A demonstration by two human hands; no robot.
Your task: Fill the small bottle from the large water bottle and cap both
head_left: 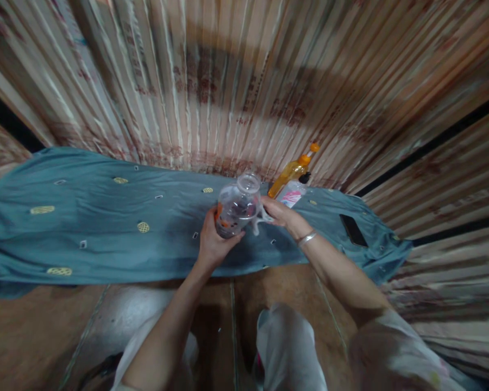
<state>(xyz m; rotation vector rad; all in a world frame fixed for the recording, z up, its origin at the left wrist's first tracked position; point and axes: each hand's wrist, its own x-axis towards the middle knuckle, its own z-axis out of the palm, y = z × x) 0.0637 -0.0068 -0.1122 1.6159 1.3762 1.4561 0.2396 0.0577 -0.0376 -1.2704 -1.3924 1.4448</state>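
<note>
My left hand (pixel 212 241) grips a clear plastic jar (pixel 237 205) with dark and orange bits inside, holding it tilted above the teal cloth (pixel 106 228). My right hand (pixel 283 214), with a metal bangle on the wrist, touches the jar's right side and pinches a small clear piece, seemingly plastic wrap, beside it. The jar's mouth points up and away from me. The picture is blurred by motion.
An orange-capped yellow bottle (pixel 291 171) and a white bottle with a pink label (pixel 291 193) lean against stacked cardboard (pixel 228 81) behind the cloth. A black phone (pixel 353 229) lies on the cloth at the right. My knees and brown floor are below.
</note>
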